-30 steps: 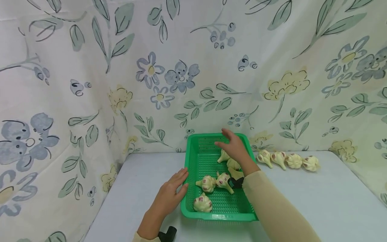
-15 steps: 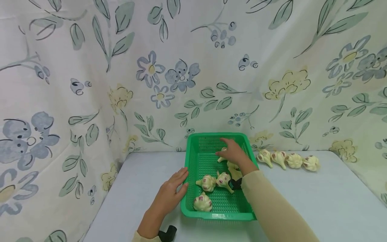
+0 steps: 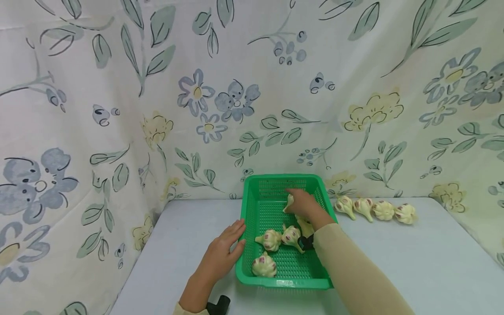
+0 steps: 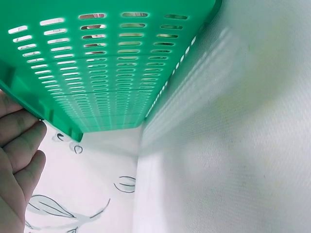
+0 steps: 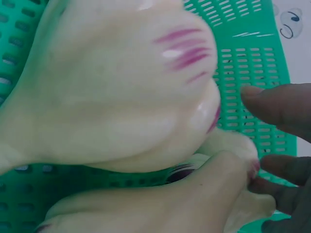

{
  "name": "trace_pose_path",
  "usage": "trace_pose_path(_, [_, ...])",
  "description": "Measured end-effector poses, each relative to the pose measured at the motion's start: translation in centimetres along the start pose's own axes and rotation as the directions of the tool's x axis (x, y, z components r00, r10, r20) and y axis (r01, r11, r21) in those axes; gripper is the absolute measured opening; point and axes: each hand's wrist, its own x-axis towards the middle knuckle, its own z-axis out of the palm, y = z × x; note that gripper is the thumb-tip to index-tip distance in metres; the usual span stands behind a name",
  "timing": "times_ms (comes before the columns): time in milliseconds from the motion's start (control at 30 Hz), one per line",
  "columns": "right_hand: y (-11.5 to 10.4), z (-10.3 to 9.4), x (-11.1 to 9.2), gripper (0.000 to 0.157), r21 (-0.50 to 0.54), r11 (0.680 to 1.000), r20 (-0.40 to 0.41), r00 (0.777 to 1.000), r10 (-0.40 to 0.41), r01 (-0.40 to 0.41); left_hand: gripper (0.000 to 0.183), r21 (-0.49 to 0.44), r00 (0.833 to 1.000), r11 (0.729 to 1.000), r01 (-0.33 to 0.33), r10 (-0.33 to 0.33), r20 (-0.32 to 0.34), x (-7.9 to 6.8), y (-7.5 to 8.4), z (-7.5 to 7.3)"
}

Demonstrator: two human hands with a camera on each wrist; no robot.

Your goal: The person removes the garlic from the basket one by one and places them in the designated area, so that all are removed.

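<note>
A green plastic basket stands on the table with several pale, purple-streaked garlic bulbs inside. My left hand rests its straight fingers against the basket's left rim; the left wrist view shows these fingers at the rim's outer edge. At the back of the basket, my right hand reaches down around a garlic bulb. Seen from the right wrist, fingers touch a far bulb, while the thumb stands apart from it. Another bulb looms close to that camera.
Right of the basket, a row of several garlic bulbs lies along the back of the white table. A floral curtain hangs right behind the table. Black wrist straps show at both wrists.
My right hand has lowered from above the basket's back end down to the bulb there, its fingers drawing nearer together. The left hand has stayed at the rim.
</note>
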Motion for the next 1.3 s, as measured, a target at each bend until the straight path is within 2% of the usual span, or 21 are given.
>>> trace_pose_path(300, [-0.4,0.5,-0.7,0.061,-0.047,0.997,0.036,0.997,-0.062,0.064,0.044,0.014,1.0,1.0,-0.002,0.002,0.003,0.0,0.2,0.0])
trace_pose_path(500, [-0.8,0.8,-1.0,0.055,0.016,0.996,0.076,0.993,-0.092,0.091,0.043,0.055,1.0,0.998,-0.014,0.014,0.002,-0.1,0.4,-0.2])
trace_pose_path(633, [-0.9,1.0,-1.0,0.054,0.031,0.995,0.09,0.992,-0.093,0.091,0.043,0.075,1.0,0.997,-0.022,0.022,0.004,-0.1,0.5,-0.3])
trace_pose_path(1300, [-1.1,1.5,-0.5,0.058,-0.065,0.99,0.131,0.985,-0.115,0.125,0.043,0.137,0.999,0.99,-0.039,0.037,0.021,0.0,0.5,-0.3])
